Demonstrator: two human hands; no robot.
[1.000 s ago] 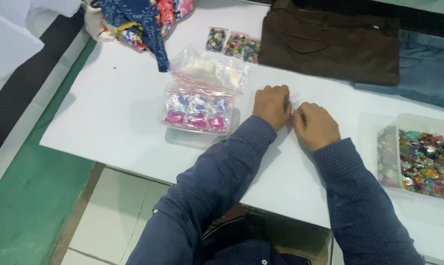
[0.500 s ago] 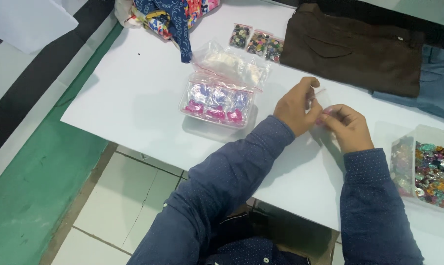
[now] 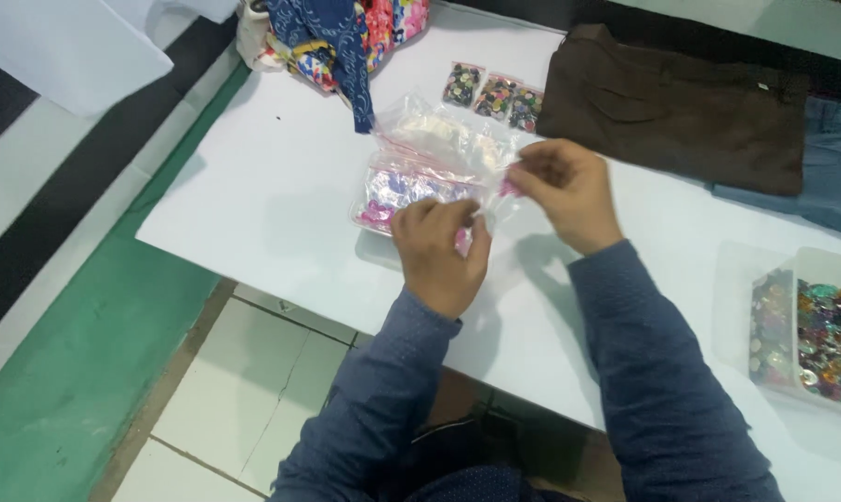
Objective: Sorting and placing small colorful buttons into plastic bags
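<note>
While both hands work just above the white table (image 3: 253, 214), the thing between them is a small clear plastic bag (image 3: 488, 191) with a pink strip along its mouth, held over a clear tray of pink and silver pieces (image 3: 393, 191) near the middle of the table. The left hand (image 3: 439, 253) is closed, thumb and fingertips pinching the bag's near edge; the right hand (image 3: 569, 191) is likewise closed, pinching the far corner at the pink strip. What lies inside the bag cannot be told.

To handle the bag well, the pinches should sit close to the mouth on opposite sides, so that the thin film stays taut and does not crumple, and the bag should stay over the tray so that anything spilling lands there.

Further out, three small packets of dark buttons (image 3: 495, 93) lie in a row at the far side. Left of them sits one heap of patterned cloth (image 3: 346, 33); right of them lie one folded brown garment (image 3: 676, 107) and one blue denim piece (image 3: 834, 172). At the near right stands one clear box of mixed coloured buttons (image 3: 815, 330).
</note>
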